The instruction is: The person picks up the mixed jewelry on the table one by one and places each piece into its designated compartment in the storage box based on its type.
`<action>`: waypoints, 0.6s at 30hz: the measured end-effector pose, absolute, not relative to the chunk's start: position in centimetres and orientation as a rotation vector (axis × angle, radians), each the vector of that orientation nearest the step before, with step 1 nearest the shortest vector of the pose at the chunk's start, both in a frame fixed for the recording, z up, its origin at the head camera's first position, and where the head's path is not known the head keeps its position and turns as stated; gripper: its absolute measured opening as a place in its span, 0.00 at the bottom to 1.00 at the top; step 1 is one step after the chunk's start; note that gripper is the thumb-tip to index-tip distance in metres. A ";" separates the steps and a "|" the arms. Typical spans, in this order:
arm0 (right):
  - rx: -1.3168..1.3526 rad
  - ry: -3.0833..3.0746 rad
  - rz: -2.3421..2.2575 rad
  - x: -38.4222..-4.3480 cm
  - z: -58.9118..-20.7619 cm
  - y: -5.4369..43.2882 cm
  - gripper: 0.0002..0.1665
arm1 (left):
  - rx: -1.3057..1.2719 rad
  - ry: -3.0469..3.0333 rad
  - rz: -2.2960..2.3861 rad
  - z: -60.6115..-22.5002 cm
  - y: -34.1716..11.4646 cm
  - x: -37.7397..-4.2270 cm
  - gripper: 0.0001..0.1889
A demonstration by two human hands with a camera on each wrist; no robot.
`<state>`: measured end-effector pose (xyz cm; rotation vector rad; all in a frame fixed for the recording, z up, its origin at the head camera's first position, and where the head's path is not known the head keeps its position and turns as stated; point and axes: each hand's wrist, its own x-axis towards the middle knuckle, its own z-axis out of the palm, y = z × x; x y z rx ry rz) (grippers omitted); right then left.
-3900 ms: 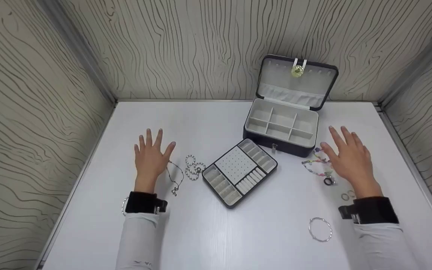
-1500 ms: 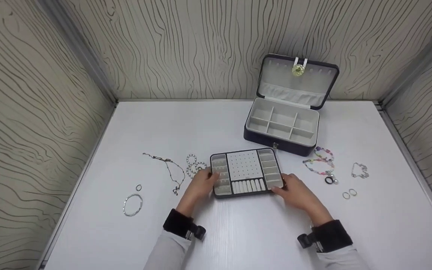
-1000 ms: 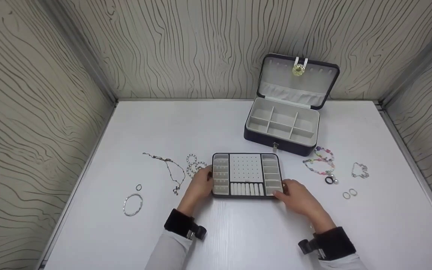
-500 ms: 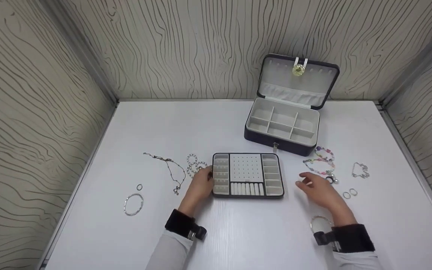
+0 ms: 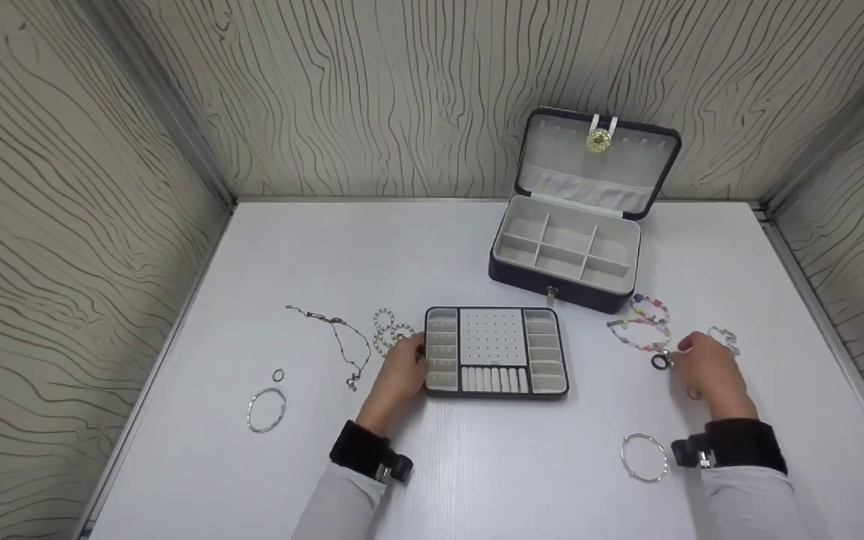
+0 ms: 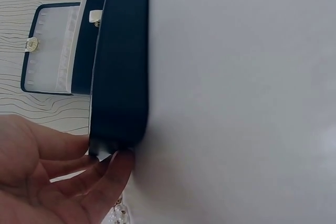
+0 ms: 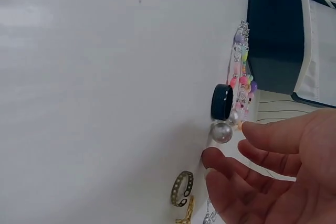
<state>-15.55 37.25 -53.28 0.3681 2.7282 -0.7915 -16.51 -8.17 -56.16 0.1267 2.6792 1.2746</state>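
Observation:
My left hand [image 5: 400, 373] grips the left side of a dark-edged jewelry tray [image 5: 492, 337] lying flat on the table. In the left wrist view, thumb and fingers pinch a corner of the tray [image 6: 121, 66]. My right hand [image 5: 713, 375] is low over the right of the table, beside two pearls [image 7: 222, 132] and a black ring [image 7: 221, 102]. Its thumb and fingers are bent and parted, with nothing seen held between them. Colorful bead bracelets [image 5: 638, 336] lie just beyond. Two more rings, one dark metal ring [image 7: 181, 188] and one gold ring [image 7: 186, 213], lie under the hand.
An open jewelry box [image 5: 522, 277] with several compartments stands at the back right. Bangles lie front right [image 5: 645, 457] and left [image 5: 266, 410], with a small ring [image 5: 278, 375] at left. A thin necklace [image 5: 342, 345] and pearl strand [image 5: 385, 330] lie left of the tray.
Both hands turned the tray straight. The right hand has since let go and moved right to the black ring and pearls; the left hand stays on the tray.

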 end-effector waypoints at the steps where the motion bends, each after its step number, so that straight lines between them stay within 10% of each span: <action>1: 0.383 2.704 -0.799 -15.6 -53.4 37.3 0.24 | 0.127 2.681 1.275 -56.1 -8.2 -16.5 0.24; 18: 0.425 2.678 -0.797 -15.7 -53.4 37.0 0.19 | 0.097 2.637 1.293 -56.0 -8.2 -16.6 0.24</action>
